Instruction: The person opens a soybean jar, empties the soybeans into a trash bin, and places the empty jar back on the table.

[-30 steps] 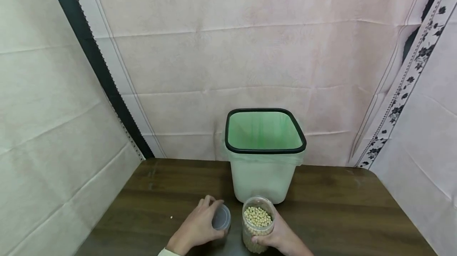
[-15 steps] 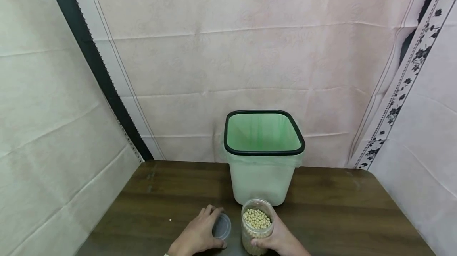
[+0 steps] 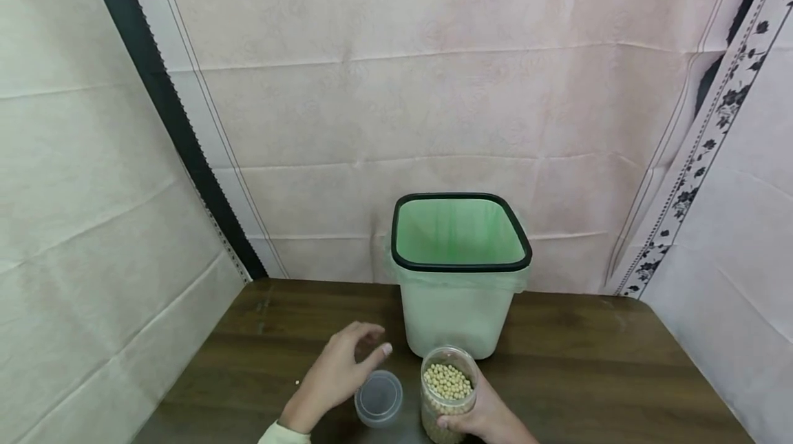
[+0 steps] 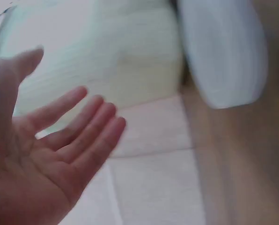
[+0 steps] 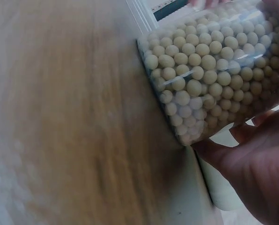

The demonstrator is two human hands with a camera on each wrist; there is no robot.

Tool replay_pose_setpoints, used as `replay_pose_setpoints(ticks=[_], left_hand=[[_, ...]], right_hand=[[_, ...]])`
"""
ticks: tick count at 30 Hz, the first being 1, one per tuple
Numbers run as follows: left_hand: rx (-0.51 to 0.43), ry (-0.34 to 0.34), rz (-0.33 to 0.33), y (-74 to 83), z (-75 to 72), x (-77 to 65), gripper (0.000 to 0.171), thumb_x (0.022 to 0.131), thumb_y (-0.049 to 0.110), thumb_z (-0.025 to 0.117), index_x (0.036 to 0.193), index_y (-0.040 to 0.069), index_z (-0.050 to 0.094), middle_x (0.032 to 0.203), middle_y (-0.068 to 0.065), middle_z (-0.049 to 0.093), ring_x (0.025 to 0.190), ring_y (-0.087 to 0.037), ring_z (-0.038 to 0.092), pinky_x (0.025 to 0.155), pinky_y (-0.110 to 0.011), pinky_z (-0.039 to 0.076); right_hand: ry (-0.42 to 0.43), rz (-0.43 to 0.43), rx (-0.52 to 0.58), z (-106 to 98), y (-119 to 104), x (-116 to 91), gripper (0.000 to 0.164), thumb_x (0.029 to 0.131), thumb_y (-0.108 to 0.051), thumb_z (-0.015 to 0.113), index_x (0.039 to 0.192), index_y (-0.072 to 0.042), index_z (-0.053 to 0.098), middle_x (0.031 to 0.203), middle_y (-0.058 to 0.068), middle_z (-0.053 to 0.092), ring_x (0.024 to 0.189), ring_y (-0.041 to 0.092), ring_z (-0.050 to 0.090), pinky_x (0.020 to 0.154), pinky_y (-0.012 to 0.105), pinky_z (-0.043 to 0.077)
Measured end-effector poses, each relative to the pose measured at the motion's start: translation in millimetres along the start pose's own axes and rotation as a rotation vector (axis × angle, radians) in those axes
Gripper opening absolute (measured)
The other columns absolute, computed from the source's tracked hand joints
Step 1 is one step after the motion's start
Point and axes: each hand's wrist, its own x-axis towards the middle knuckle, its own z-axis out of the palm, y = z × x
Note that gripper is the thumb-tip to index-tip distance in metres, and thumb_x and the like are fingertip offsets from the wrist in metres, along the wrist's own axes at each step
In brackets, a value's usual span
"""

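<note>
My right hand (image 3: 486,413) grips a clear plastic jar (image 3: 432,408), its thumb across the near side. The jar is uncapped and stands on the table, leaning little if at all. Round pale yellow beans (image 3: 447,381) fill much of it; they look like soybeans. In the right wrist view the beans (image 5: 209,70) show through the jar's wall, with the fingers at its side. A clear round lid (image 3: 378,398) lies on the table left of the jar. Just above and left of that lid is my left hand (image 3: 337,372), fingers spread and holding nothing; its bare palm (image 4: 41,173) shows in the left wrist view.
A pale green bin (image 3: 458,310) with a black rim stands directly behind the jar, its mouth uncovered. One small pale bean-like speck (image 3: 297,382) lies on the brown wooden table (image 3: 588,368) left of my left wrist. Light cloth (image 3: 464,107) hangs around the back and sides.
My left hand has let go of the lid, leaving it on the table, and has lifted away up and left with its fingers spread. The right hand and jar have hardly moved.
</note>
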Motion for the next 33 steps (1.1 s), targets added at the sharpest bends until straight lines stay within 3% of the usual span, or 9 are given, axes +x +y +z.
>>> replay_pose_setpoints(ticks=[4, 6, 8, 14, 21, 27, 33], left_hand=[[-0.155, 0.194, 0.022, 16.5, -17.8, 16.2, 0.021, 0.102, 0.028, 0.073, 0.118, 0.015, 0.074, 0.1, 0.005, 0.072, 0.091, -0.012, 0.07, 0.08, -0.031, 0.06], [-0.251, 0.246, 0.017, 24.1, -28.6, 26.7, 0.019, 0.103, 0.023, 0.071, 0.119, 0.013, 0.073, 0.099, -0.001, 0.073, 0.087, -0.013, 0.07, 0.077, -0.032, 0.062], [-0.345, 0.254, 0.0, 30.3, -39.5, 39.3, 0.022, 0.105, 0.023, 0.068, 0.123, 0.01, 0.071, 0.099, -0.008, 0.073, 0.083, -0.017, 0.072, 0.072, -0.034, 0.063], [-0.603, 0.171, -0.088, 44.1, -65.8, 86.3, 0.04, 0.108, 0.028, 0.062, 0.136, 0.0, 0.06, 0.107, -0.02, 0.07, 0.089, -0.029, 0.073, 0.075, -0.041, 0.065], [-0.741, 0.034, -0.26, 48.1, -70.5, 133.8, 0.051, 0.108, 0.033, 0.062, 0.142, -0.004, 0.055, 0.108, -0.013, 0.066, 0.088, -0.017, 0.07, 0.079, -0.032, 0.064], [-0.839, -0.032, -0.363, 48.7, -63.8, 150.8, 0.044, 0.106, 0.032, 0.066, 0.135, 0.0, 0.061, 0.098, -0.005, 0.068, 0.082, -0.013, 0.069, 0.075, -0.027, 0.061], [-0.905, -0.027, -0.335, 50.0, -59.8, 152.9, 0.04, 0.107, 0.027, 0.064, 0.135, -0.002, 0.062, 0.095, -0.002, 0.069, 0.083, -0.011, 0.067, 0.072, -0.022, 0.059]], right_hand=[[-0.005, 0.014, 0.011, -0.4, -0.8, -0.5, 0.098, 0.078, 0.0, 0.089, 0.157, -0.001, 0.031, 0.152, 0.025, 0.041, 0.129, 0.013, 0.052, 0.108, 0.02, 0.04], [-0.004, 0.011, 0.001, -0.6, -0.6, -0.6, 0.098, 0.078, -0.001, 0.089, 0.157, 0.0, 0.031, 0.152, 0.026, 0.041, 0.129, 0.013, 0.052, 0.108, 0.02, 0.039], [-0.006, 0.019, 0.005, -1.2, -0.4, -0.6, 0.097, 0.078, -0.002, 0.09, 0.157, -0.001, 0.031, 0.153, 0.026, 0.04, 0.129, 0.014, 0.052, 0.107, 0.02, 0.04], [-0.01, 0.031, 0.027, -1.4, 2.1, -0.5, 0.099, 0.078, -0.003, 0.09, 0.157, -0.001, 0.03, 0.152, 0.027, 0.039, 0.129, 0.015, 0.052, 0.107, 0.02, 0.041], [-0.012, 0.028, 0.048, -0.7, 3.2, 0.9, 0.098, 0.08, -0.003, 0.089, 0.157, 0.0, 0.029, 0.151, 0.024, 0.041, 0.128, 0.015, 0.054, 0.107, 0.02, 0.043], [0.007, 0.0, 0.018, 0.6, 3.7, 1.5, 0.098, 0.077, 0.0, 0.089, 0.156, -0.001, 0.032, 0.15, 0.025, 0.045, 0.129, 0.017, 0.054, 0.108, 0.021, 0.041], [0.006, -0.063, 0.015, 0.7, 3.6, -1.3, 0.096, 0.077, 0.004, 0.088, 0.155, 0.002, 0.033, 0.149, 0.027, 0.046, 0.129, 0.013, 0.055, 0.109, 0.019, 0.04]])
